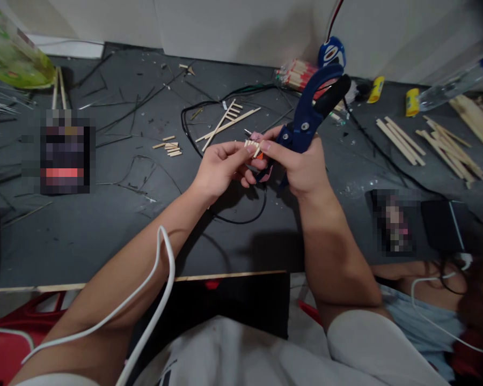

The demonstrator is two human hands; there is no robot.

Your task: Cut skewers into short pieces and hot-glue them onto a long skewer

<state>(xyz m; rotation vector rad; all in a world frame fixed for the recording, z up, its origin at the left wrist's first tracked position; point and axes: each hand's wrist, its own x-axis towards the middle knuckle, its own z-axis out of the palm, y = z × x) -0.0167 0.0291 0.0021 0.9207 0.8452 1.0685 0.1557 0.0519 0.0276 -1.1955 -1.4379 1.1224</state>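
Both hands meet above the dark table, around a small bundle of pale wooden sticks (pixel 253 146). My left hand (pixel 227 163) pinches the bundle from the left between thumb and fingers. From the right, my right hand (pixel 295 155) presses its thumb on the same sticks. A dark blue clamp-like tool (pixel 306 115) rises above my right hand, against its palm side; its lower part is partly hidden. Something orange and pink shows beneath the sticks, too small to make out. Short cut sticks (pixel 172 147) lie on the table left of my hands, and a small ladder-like stick piece (pixel 229 120) lies beyond them.
Black cable (pixel 237 221) loops under my hands. Loose wooden sticks (pixel 400 140), a clear bottle (pixel 446 88) and a black box (pixel 445 222) are at the right. Thin dark strands litter the left, near a green bag (pixel 14 53). Another person's legs (pixel 422 316) show at lower right.
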